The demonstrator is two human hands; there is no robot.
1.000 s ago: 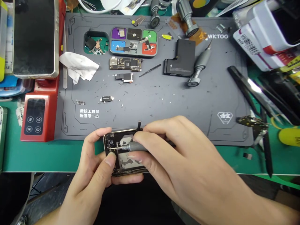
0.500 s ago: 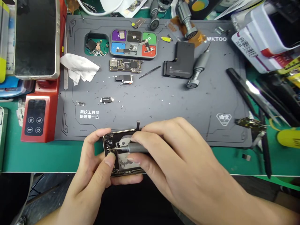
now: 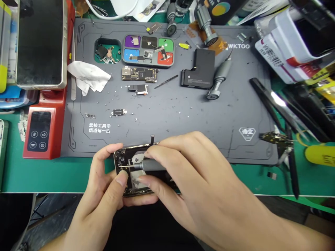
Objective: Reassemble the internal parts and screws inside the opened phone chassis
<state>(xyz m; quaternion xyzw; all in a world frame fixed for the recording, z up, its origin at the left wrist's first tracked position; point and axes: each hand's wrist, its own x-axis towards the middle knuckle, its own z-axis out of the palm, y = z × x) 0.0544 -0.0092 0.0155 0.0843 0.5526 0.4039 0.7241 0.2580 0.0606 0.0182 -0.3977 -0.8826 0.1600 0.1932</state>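
My left hand [image 3: 104, 190] grips the left end of an opened phone housing [image 3: 136, 157], thumb over the inside and fingers behind and along the edges. The housing is tilted towards me, its black interior and grey-white patches showing. A short flex cable [image 3: 152, 140] sticks up past its far edge. In my right hand [image 3: 193, 174] is a grey precision screwdriver [image 3: 151, 165], lying almost level. Its thin tip points left, to the inner left end of the housing beside my left thumb. Whether the tip sits in a screw is too small to tell. My right hand hides the housing's right part.
On the grey mat [image 3: 167, 122] lie a logic board [image 3: 140, 74], a black battery [image 3: 201, 69], another screwdriver [image 3: 221, 78], a coloured parts tray [image 3: 148, 62], a white wipe [image 3: 89, 76] and scattered screws. A red device [image 3: 43, 129] stands left; tweezers [image 3: 272, 104] lie right.
The view has shifted slightly, moving the things on the right a little leftward. My right thumb has moved slightly left along the screwdriver; both hands keep their holds.
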